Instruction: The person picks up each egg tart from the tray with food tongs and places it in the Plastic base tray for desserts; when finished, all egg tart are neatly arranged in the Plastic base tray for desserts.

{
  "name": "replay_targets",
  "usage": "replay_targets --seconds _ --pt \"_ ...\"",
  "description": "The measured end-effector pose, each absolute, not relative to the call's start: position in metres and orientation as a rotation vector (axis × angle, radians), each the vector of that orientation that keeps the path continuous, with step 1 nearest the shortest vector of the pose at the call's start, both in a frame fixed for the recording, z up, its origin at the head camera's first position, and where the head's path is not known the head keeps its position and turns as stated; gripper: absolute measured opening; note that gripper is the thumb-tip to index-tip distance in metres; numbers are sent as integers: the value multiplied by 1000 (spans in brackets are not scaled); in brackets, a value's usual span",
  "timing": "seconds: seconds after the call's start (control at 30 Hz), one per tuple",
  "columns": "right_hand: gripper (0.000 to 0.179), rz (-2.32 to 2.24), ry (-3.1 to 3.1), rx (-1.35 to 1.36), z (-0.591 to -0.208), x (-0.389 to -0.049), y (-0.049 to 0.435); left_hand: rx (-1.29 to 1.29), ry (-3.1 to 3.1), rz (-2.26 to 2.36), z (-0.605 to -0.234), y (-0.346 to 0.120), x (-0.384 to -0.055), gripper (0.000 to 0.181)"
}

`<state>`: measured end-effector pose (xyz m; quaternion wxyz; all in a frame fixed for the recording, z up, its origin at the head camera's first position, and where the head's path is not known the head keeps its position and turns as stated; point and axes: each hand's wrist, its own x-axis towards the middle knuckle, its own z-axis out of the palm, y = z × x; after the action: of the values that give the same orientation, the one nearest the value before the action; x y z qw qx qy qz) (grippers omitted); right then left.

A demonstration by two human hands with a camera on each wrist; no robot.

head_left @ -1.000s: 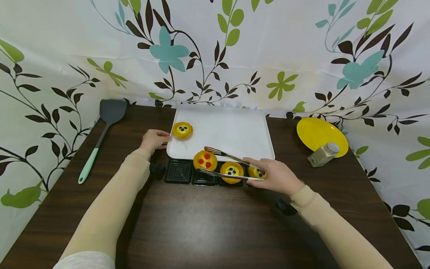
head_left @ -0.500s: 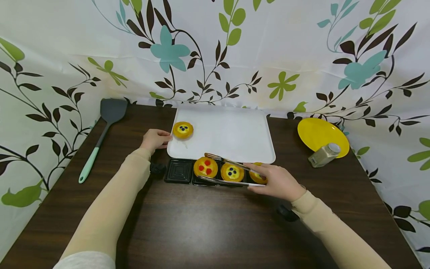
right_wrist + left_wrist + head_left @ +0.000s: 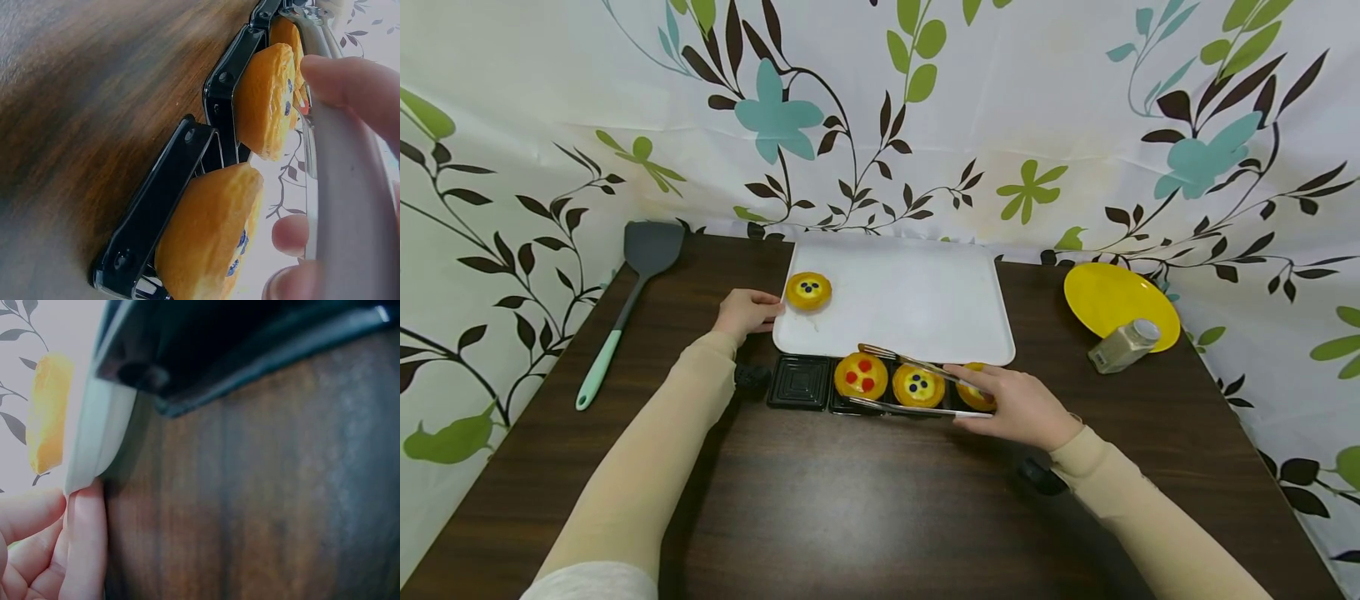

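Observation:
My left hand (image 3: 747, 314) pinches the left edge of a white tray (image 3: 917, 304), thumb on top and fingers beneath, as the left wrist view also shows. On that tray lies a tart (image 3: 808, 291) with blue berries. My right hand (image 3: 1017, 406) holds metal tongs (image 3: 917, 362) with a white handle (image 3: 350, 187). The tong arms lie to either side of a red-topped tart (image 3: 861, 377) in the second compartment of a black tray (image 3: 799, 382). A blue-berried tart (image 3: 918, 386) sits in the third; another tart (image 3: 976, 387) at the right end is partly hidden by my hand.
A grey spatula (image 3: 636, 287) with a mint handle lies at the left. At the right, a seasoning jar (image 3: 1123, 345) leans on the rim of a yellow plate (image 3: 1112, 298). A patterned cloth (image 3: 880, 117) hangs behind the dark wooden table (image 3: 850, 500).
My right hand and the tongs have come down and nearer. The red-topped tart has gone down into the second compartment, and the tong tips stand slightly wider. My left hand stays put.

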<state>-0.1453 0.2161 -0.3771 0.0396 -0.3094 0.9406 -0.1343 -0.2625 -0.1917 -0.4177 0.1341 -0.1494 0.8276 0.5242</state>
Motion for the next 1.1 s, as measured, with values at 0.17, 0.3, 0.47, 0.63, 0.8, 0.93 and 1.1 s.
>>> replay_targets --seconds 0.17,0.3,0.47,0.63,0.8,0.93,1.1 --pt "71 -426 2887 -955 -377 -145 216 -443 2397 1506 -419 -193 -264 39" --pt "73 -431 2898 -953 -378 -145 216 -428 2395 1520 -418 -193 -262 39" --pt "73 -432 2897 -949 -378 -145 217 -410 2393 1540 -416 -192 -260 39" --pt "72 -439 2892 -957 -378 -145 217 -398 2395 1541 -416 -192 -259 40" --pt "73 -442 2902 -950 -378 -145 217 -407 2405 1529 -416 -192 -259 38" --pt "74 -436 2908 -936 -378 -144 218 -400 2413 1521 -415 -192 -259 39" --pt "74 -437 2909 -930 -379 -144 219 -398 2411 1530 -415 -191 -259 39"
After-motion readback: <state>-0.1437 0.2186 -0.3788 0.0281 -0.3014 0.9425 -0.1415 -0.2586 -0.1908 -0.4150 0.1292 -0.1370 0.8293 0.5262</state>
